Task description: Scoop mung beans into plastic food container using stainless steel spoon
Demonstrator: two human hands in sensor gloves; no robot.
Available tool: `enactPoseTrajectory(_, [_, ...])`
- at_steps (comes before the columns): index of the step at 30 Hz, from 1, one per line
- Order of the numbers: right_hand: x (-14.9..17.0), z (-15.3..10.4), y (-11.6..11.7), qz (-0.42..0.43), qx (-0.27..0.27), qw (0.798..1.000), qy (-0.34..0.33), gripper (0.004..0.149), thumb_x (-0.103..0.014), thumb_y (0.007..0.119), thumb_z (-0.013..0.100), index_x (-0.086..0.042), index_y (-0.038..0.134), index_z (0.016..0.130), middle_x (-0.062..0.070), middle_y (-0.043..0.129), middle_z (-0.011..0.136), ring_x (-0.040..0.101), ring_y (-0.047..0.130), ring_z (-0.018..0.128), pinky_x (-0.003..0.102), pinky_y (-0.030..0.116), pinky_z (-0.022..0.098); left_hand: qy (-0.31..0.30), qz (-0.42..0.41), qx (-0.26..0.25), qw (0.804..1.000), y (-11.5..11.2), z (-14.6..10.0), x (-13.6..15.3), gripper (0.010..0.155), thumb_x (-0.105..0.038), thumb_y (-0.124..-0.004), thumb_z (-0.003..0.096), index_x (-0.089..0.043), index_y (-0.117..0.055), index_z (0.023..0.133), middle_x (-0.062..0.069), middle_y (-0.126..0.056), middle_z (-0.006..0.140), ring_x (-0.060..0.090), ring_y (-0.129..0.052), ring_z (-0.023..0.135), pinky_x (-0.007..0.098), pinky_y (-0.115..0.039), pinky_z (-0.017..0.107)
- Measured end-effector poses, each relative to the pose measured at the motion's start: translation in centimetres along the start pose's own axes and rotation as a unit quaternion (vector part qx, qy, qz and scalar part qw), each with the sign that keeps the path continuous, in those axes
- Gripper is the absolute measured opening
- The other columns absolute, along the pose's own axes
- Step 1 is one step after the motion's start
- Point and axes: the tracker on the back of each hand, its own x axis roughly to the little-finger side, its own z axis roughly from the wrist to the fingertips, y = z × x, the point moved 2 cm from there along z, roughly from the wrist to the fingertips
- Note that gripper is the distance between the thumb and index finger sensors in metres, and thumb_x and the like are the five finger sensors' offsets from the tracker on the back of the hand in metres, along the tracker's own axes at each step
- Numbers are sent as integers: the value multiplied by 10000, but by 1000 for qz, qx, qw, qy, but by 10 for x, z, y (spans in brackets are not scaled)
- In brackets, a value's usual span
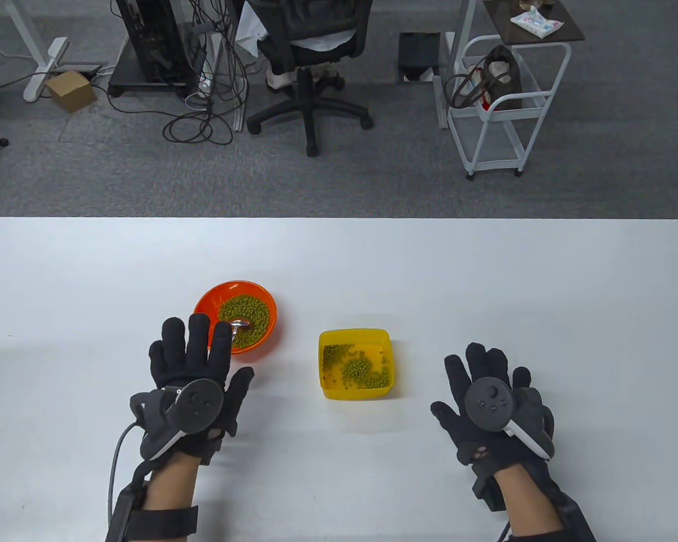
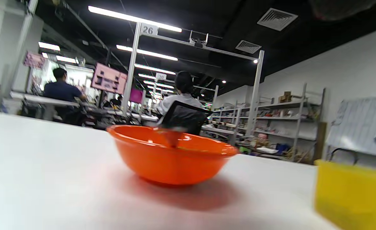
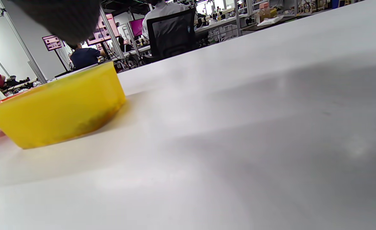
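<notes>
Grey carpet, an office chair (image 1: 308,53) and a white wire cart (image 1: 505,101) are seen beyond the white table (image 1: 486,271) in the table view. An orange bowl (image 1: 209,299) of mung beans (image 1: 246,313) is placed left of centre, and the bowl of a stainless steel spoon (image 1: 240,325) is seen lying in it, its handle hidden under the left hand (image 1: 195,384). That hand is laid flat with fingers spread, its fingertips reaching the bowl's near rim; nothing is seen gripped. A yellow plastic food container (image 1: 355,364), holding some beans, is set just right of the bowl. The right hand (image 1: 489,403) is spread flat on the table well right of the container, and nothing is held by it.

In the left wrist view, the orange bowl (image 2: 172,156) is seen side-on, with the container's yellow wall (image 2: 354,195) at the right edge.

In the right wrist view, the yellow container (image 3: 57,108) is shown at left, and a gloved fingertip (image 3: 63,16) is seen at the top edge.
</notes>
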Motion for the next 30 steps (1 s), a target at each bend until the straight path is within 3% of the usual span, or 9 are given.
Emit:
enactPoseTrajectory(3, [0, 0, 0, -1, 1, 1000, -1, 807, -589, 688, 508, -326, 187, 1084, -10, -85, 1104, 371, -85, 1024, 643, -86, 633, -8, -43, 40, 998, -4, -1, -10, 816, -734, -541, 449, -435, -136, 1091, 18, 15, 1192, 499, 69, 1032, 739, -69, 688])
enactPoseTrajectory(14, [-7, -2, -1, -17, 13, 1000, -20, 793, -590, 687, 510, -372, 183, 1082, -10, -85, 1107, 385, -93, 1020, 643, -90, 626, -31, 28, 143, 989, -45, -1, -40, 786, -750, -481, 440, -458, -159, 1094, 12, -31, 1215, 551, -5, 1042, 774, -134, 696])
enactPoseTrajectory(30, [-9, -1, 3, -28, -1, 999, -18, 799, -588, 690, 508, -379, 170, 1078, -16, -93, 1104, 386, -105, 1016, 643, -101, 624, -6, 31, 140, 990, -46, 4, -29, 756, -698, -516, 453, -424, -241, 1102, 26, -149, 1226, 536, -99, 1070, 746, -166, 721])
